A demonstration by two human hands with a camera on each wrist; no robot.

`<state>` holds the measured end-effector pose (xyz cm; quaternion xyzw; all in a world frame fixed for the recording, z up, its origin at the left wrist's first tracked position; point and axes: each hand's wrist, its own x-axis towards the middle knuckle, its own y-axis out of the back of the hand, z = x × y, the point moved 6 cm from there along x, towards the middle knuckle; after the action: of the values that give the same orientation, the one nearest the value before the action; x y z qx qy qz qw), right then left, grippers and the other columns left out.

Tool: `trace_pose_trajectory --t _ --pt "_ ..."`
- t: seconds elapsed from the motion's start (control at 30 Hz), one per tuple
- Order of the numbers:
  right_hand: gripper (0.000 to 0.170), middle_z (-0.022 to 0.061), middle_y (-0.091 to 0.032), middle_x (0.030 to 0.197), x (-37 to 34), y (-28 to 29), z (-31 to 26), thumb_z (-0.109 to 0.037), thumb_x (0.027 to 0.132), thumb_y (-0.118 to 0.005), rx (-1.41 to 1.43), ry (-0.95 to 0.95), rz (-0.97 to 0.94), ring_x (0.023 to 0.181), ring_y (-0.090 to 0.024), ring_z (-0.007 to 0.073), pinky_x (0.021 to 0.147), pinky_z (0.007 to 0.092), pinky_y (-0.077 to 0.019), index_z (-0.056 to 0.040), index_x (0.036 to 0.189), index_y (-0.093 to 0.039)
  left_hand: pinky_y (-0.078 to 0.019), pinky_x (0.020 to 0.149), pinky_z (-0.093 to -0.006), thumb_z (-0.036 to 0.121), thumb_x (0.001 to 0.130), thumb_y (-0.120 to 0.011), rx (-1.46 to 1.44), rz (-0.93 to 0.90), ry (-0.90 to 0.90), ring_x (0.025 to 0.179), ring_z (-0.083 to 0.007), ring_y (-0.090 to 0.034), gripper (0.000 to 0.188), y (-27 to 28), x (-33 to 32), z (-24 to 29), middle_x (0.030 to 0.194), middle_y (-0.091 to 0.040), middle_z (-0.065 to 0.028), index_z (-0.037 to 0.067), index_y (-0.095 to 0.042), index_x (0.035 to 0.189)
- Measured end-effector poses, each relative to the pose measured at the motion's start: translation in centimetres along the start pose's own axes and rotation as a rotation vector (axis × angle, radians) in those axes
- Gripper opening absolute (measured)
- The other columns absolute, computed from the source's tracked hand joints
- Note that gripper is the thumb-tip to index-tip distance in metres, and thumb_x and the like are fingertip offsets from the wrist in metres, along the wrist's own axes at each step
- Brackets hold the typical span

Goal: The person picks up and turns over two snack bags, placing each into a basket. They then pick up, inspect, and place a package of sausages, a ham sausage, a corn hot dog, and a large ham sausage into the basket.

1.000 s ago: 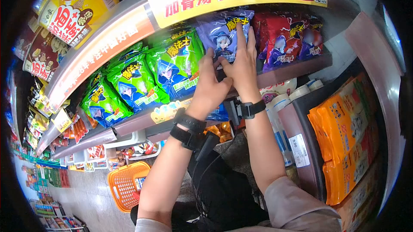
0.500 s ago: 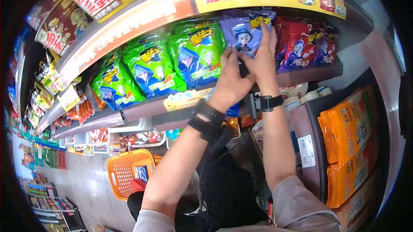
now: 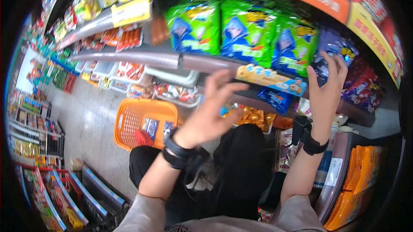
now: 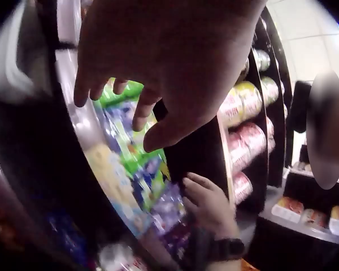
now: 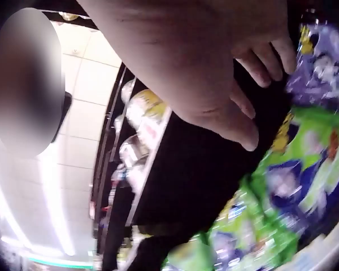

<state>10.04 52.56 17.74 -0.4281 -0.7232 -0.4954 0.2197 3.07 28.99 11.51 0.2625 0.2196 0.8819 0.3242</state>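
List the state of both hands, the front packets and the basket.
Left hand: open, holding nothing
Right hand: open, near the purple packet; contact unclear
Purple packet: on the shelf
Green packets: lined up on the shelf
Orange basket: partly filled

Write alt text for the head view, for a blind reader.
A person's right hand is at a purple packet beside green packets on a shop shelf. The left hand, blurred, holds nothing. An orange basket below contains a few items.

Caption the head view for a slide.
Right hand by purple bag, left hand empty, green bags lined up on shelf.
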Motion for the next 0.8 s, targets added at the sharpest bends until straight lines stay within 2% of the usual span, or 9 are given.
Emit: trace_pose_trajectory --t 0.2,0.33,0.4,0.43,0.5,0.6,0.7,0.73,0.8 --pt "0.023 0.0145 -0.062 0.092 -2.6 -6.1 -15.7 -0.006 0.077 -0.069 0.562 0.371 -0.450 0.086 -0.062 0.0328 0.076 0.0366 -0.0481 -0.0019 0.098 -0.061 -0.0394 0.103 -0.0403 0.007 0.084 -0.066 0.302 0.297 0.407 0.135 -0.0270 -0.030 0.044 14.7 -12.5 -9.8 0.138 -0.034 -0.0124 0.011 -0.054 0.126" --pt "0.016 0.0148 -0.063 0.090 -8.9 -14.0 -24.7 -0.011 0.079 -0.066 0.642 0.561 -0.901 0.084 -0.062 0.0347 0.072 0.0399 -0.0493 -0.0013 0.091 -0.062 -0.0391 0.102 -0.0379 0.013 0.087 -0.065 0.240 0.423 0.625 0.130 -0.0252 -0.038 0.036 22.7 -20.2 -14.2 0.130 -0.043 -0.0112 0.010 -0.057 0.123" --pt "0.014 0.0156 -0.064 0.089 -13.0 -18.9 -28.6 -0.014 0.080 -0.064 0.666 0.668 -1.050 0.083 -0.062 0.0348 0.072 0.0433 -0.0490 -0.0017 0.085 -0.062 -0.0432 0.096 -0.0379 0.020 0.085 -0.068 0.391 0.430 0.660 0.121 -0.0269 -0.042 0.038 26.3 -23.4 -16.4 0.125 -0.044 -0.0120 0.015 -0.058 0.122" --pt "0.014 0.0160 -0.064 0.089 -15.2 -21.2 -30.2 -0.014 0.080 -0.063 0.643 0.695 -1.106 0.084 -0.062 0.0345 0.073 0.0438 -0.0490 -0.0018 0.085 -0.062 -0.0433 0.094 -0.0336 0.020 0.086 -0.066 0.309 0.504 0.729 0.112 -0.0224 -0.050 0.036 27.4 -24.8 -17.7 0.117 -0.053 -0.0101 0.010 -0.059 0.120" --pt "0.013 0.0164 -0.064 0.088 -19.6 -26.0 -33.0 -0.014 0.080 -0.063 0.643 0.747 -1.180 0.084 -0.063 0.0341 0.073 0.0443 -0.0489 -0.0019 0.085 -0.061 -0.0444 0.092 -0.0296 0.021 0.093 -0.058 -0.024 0.500 0.906 0.108 -0.0166 -0.054 0.033 28.2 -28.0 -21.8 0.119 -0.057 -0.0061 0.009 -0.057 0.123" --pt "0.013 0.0165 -0.065 0.089 -26.9 -33.7 -35.2 -0.013 0.081 -0.060 0.611 0.651 -1.279 0.084 -0.063 0.0346 0.075 0.0444 -0.0492 -0.0023 0.087 -0.062 -0.0448 0.089 -0.0278 0.022 0.094 -0.055 -0.120 0.424 1.033 0.103 -0.0131 -0.056 0.031 25.6 -33.3 -30.2 0.113 -0.060 -0.0033 0.007 -0.057 0.122" --pt "0.013 0.0178 -0.065 0.094 -33.4 -39.3 -35.9 -0.011 0.079 -0.059 0.525 0.607 -1.203 0.088 -0.063 0.0352 0.077 0.0442 -0.0498 -0.0029 0.088 -0.063 -0.0445 0.091 -0.0286 0.030 0.089 -0.063 0.052 0.174 1.174 0.105 -0.0163 -0.056 0.041 21.0 -38.5 -38.1 0.110 -0.062 -0.0070 0.004 -0.056 0.120" --pt "0.015 0.0185 -0.065 0.097 -36.3 -41.6 -35.3 -0.011 0.078 -0.059 0.353 0.622 -1.360 0.091 -0.063 0.0352 0.079 0.0441 -0.0500 -0.0034 0.091 -0.063 -0.0447 0.092 -0.0301 0.030 0.087 -0.066 -0.193 0.276 1.212 0.105 -0.0172 -0.057 0.045 19.1 -38.6 -38.7 0.110 -0.061 -0.0095 0.002 -0.055 0.120" --pt "0.017 0.0192 -0.065 0.101 -41.9 -45.3 -33.2 -0.012 0.078 -0.060 0.170 0.643 -1.538 0.094 -0.063 0.0352 0.081 0.0439 -0.0503 -0.0040 0.093 -0.063 -0.0456 0.092 -0.0316 0.031 0.087 -0.066 -0.166 0.153 1.249 0.107 -0.0194 -0.057 0.050 16.0 -39.0 -40.5 0.112 -0.061 -0.0141 0.001 -0.053 0.123"
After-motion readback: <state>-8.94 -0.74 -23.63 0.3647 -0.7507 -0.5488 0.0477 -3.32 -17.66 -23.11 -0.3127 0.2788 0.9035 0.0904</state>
